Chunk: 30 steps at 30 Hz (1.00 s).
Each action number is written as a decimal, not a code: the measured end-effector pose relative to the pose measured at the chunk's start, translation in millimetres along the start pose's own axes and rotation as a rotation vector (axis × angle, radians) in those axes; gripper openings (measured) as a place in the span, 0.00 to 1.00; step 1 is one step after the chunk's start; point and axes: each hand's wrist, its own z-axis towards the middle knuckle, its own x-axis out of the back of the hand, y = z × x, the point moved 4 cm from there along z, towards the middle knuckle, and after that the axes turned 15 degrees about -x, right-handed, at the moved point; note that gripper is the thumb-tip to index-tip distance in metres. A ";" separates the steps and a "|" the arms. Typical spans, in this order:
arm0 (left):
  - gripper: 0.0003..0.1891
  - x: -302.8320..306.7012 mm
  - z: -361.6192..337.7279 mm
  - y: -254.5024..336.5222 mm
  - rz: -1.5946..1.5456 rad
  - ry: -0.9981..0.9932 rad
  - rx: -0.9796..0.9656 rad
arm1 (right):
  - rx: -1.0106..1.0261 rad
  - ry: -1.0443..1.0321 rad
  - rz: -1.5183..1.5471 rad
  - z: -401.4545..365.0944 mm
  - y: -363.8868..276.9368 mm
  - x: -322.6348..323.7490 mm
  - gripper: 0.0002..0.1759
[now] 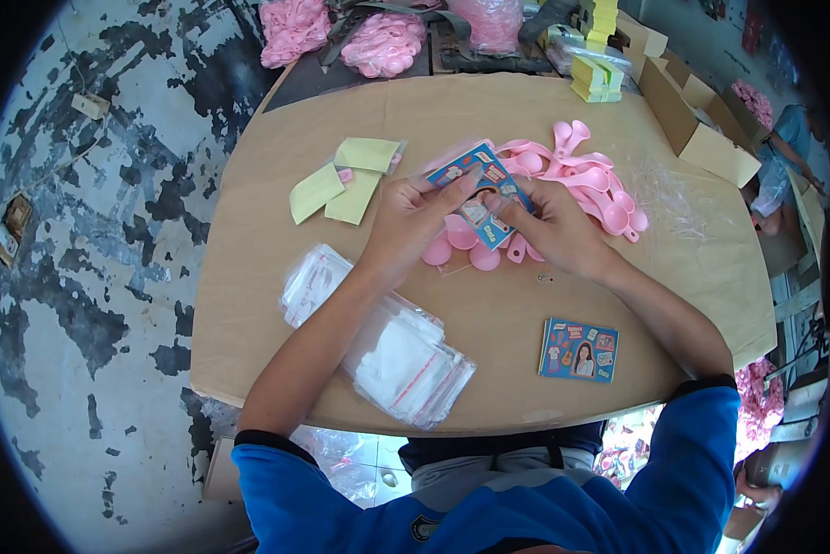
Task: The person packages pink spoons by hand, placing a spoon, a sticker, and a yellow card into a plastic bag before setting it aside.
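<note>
Both my hands hold a blue printed card above the pink plastic spoons. My left hand grips its left side, thumb on the printed face. On the right side, my right hand has its thumb pressed on the card too. Some clear plastic shows behind the card's upper left. A stack of similar blue cards lies near the table's front edge. Clear plastic bags are piled beneath and beside my left forearm. Yellow-green paper packets lie at the left.
Brown paper covers the table. Bags of pink items and stacked yellow cards stand at the back. An open cardboard box is at the back right. Crumpled clear plastic lies right of the spoons. Another person sits beyond.
</note>
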 end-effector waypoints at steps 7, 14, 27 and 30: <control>0.18 -11.1 -5.4 5.5 0.053 -0.063 -0.061 | 0.012 -0.033 0.132 -0.1 -0.9 3.6 0.17; 0.21 1.9 0.6 6.0 -0.190 0.134 -0.140 | -0.062 -0.047 0.264 5.5 8.2 7.8 0.19; 0.23 -24.7 -10.3 17.7 0.062 -0.183 -0.286 | -0.217 -0.111 0.191 -0.3 4.7 2.5 0.21; 0.23 -13.4 -10.2 9.2 0.048 -0.076 -0.349 | -0.140 -0.008 0.172 0.2 0.0 6.3 0.20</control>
